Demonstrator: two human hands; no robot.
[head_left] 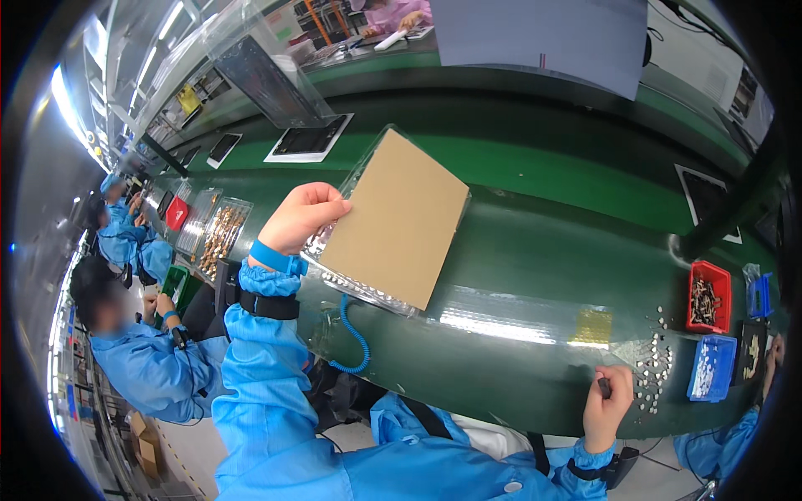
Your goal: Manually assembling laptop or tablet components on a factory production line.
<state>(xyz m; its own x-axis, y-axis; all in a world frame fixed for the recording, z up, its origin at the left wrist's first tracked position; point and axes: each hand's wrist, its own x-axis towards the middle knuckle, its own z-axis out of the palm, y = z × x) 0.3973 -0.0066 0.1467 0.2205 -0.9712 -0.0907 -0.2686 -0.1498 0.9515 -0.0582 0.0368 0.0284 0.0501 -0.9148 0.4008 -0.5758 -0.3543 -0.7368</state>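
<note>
We see a brightly lit scene under white strip lights (170, 20) at upper left, with glare streaking the clear plastic (501, 325) on the green bench (535, 246), while fisheye distortion bends the bench's edges and the view darkens to black around its rim.

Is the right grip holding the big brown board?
No, the left grip has the brown board by its edge, while the right grip holds a small dark thing.
</note>
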